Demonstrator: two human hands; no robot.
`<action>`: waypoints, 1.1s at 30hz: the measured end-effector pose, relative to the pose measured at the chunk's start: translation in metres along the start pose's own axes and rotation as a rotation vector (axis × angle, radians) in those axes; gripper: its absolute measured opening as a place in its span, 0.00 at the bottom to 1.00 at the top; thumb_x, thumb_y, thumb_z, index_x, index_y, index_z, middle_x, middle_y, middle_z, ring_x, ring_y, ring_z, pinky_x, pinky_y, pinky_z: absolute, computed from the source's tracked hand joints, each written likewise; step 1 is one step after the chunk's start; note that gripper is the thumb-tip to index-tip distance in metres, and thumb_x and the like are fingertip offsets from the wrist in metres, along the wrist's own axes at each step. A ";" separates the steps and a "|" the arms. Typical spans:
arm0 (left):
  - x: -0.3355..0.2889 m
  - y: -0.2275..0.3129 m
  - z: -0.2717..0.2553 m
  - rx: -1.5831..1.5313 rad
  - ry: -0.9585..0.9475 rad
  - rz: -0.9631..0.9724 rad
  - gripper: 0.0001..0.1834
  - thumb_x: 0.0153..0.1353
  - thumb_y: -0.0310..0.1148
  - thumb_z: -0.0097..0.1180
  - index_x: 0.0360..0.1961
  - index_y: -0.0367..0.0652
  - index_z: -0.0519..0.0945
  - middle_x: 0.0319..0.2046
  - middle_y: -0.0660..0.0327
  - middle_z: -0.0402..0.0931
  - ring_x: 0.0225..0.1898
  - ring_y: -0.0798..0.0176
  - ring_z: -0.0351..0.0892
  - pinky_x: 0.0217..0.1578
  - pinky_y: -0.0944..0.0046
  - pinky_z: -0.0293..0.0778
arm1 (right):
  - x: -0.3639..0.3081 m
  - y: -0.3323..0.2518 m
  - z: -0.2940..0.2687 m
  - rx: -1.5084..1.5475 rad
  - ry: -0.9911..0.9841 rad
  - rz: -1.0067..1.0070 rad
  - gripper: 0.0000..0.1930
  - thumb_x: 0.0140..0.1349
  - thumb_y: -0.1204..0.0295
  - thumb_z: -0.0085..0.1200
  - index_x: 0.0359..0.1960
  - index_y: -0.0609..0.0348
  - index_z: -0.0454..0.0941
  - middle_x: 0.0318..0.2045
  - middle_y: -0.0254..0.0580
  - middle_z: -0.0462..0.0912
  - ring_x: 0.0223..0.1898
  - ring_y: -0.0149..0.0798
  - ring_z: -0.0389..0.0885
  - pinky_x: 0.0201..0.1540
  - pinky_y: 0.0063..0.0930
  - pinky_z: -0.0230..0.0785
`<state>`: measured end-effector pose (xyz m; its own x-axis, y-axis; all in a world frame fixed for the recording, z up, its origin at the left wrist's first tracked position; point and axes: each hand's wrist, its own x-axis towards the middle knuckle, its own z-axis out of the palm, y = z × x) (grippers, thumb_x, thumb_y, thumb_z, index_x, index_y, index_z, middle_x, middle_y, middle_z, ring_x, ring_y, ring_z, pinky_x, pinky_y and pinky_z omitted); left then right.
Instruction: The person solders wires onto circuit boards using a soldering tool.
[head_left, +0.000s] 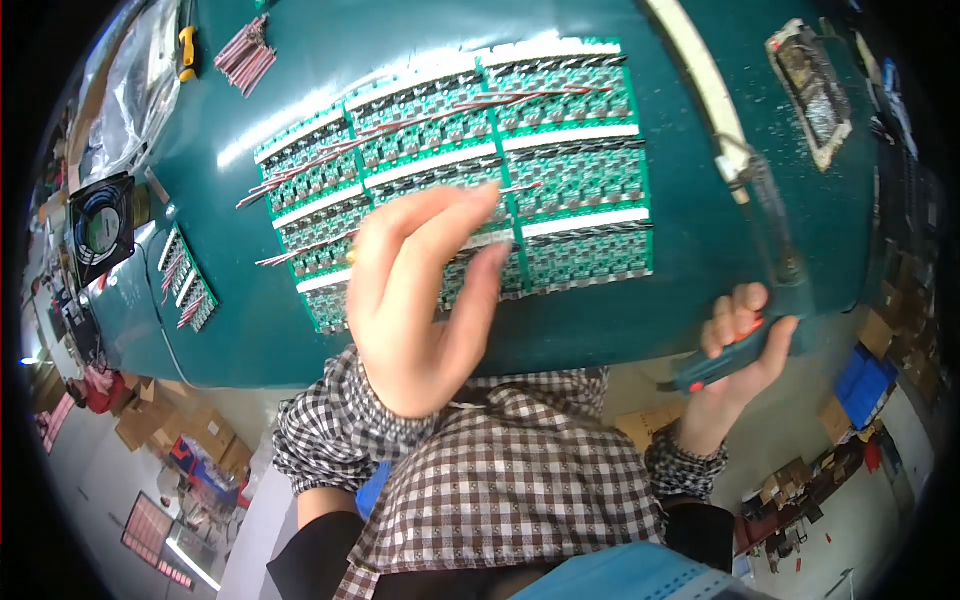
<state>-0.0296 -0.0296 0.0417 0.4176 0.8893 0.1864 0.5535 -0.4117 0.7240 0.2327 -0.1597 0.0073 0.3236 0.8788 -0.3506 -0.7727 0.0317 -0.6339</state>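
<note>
So my left hand [408, 295] is over the green circuit boards [575, 185] at 12 o'clock — thumb and fingers parted — and my right hand [745, 372] grips a teal-handled tool [714, 369] (kinda blurry) around 3.

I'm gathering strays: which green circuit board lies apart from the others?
The small board at left, near the fan; it lies by itself, while the other boards sit together in one large block by the left hand.

— Can you read any lettering on the green circuit boards [580, 183]?
— No, any markings there are too small to make out.
— And on the cooling fan [104, 222]?
— Nothing legible either; no text, number or sign can be read.
</note>
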 end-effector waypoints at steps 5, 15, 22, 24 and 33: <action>0.009 0.027 0.027 -1.111 -0.009 -0.540 0.13 0.60 0.25 0.55 0.47 0.34 0.73 0.40 0.57 0.76 0.39 0.67 0.77 0.43 0.69 0.72 | -0.012 0.019 0.027 -0.005 -0.125 0.052 0.23 0.63 0.52 0.47 0.38 0.64 0.65 0.25 0.35 0.65 0.24 0.31 0.65 0.19 0.23 0.67; 0.010 0.035 0.032 -1.513 0.054 -0.614 0.09 0.62 0.32 0.55 0.39 0.39 0.76 0.32 0.64 0.76 0.31 0.74 0.74 0.34 0.75 0.71 | -0.028 0.030 0.046 -0.194 -0.200 -0.052 0.23 0.63 0.52 0.47 0.39 0.65 0.67 0.25 0.36 0.69 0.25 0.32 0.69 0.21 0.23 0.70; 0.006 0.033 0.029 -1.593 0.058 -0.624 0.08 0.62 0.32 0.53 0.39 0.39 0.75 0.32 0.65 0.75 0.29 0.76 0.72 0.32 0.76 0.70 | -0.035 0.036 0.047 -0.253 -0.198 -0.124 0.23 0.61 0.56 0.51 0.41 0.68 0.68 0.27 0.40 0.74 0.28 0.37 0.76 0.24 0.28 0.75; 0.004 0.031 0.029 -1.600 0.065 -0.644 0.08 0.62 0.32 0.53 0.39 0.39 0.75 0.31 0.65 0.75 0.29 0.76 0.72 0.32 0.75 0.70 | -0.036 0.038 0.049 -0.266 -0.202 -0.120 0.22 0.61 0.57 0.51 0.41 0.68 0.68 0.27 0.40 0.74 0.28 0.37 0.76 0.25 0.28 0.75; 0.003 -0.017 -0.021 -0.995 0.206 -0.304 0.12 0.60 0.29 0.55 0.44 0.37 0.76 0.37 0.61 0.77 0.38 0.69 0.76 0.40 0.71 0.72 | -0.016 0.024 0.052 -0.305 -0.144 -0.170 0.20 0.65 0.54 0.44 0.41 0.62 0.66 0.26 0.35 0.71 0.28 0.31 0.71 0.22 0.20 0.70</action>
<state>-0.0532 -0.0154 0.0439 0.1790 0.9825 -0.0523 -0.2643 0.0992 0.9593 0.1809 -0.1481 0.0337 0.3360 0.9320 -0.1357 -0.5092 0.0586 -0.8586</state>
